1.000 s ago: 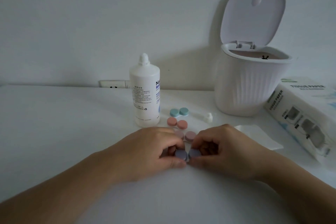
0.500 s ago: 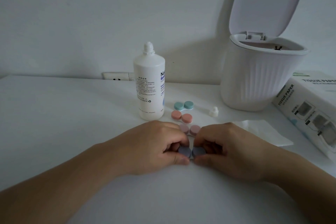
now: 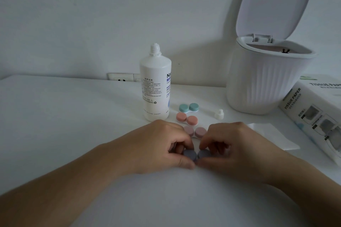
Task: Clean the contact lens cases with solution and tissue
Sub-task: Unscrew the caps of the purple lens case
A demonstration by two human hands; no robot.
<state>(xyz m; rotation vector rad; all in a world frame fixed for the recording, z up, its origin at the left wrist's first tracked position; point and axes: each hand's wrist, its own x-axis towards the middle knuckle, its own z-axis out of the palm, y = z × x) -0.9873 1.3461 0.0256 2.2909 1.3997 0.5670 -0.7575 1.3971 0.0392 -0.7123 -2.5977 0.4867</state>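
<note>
Both hands hid most of the grey case (image 3: pixel 195 154) near the table (image 3: pixel 64 120) front; only its two caps showed. The left hand (image 3: pixel 158 145) pinched one cap, the right hand (image 3: pixel 227 147) the other. The tissue box (image 3: pixel 313 116) ran off-frame. Neither grip had changed from a second before.
</note>
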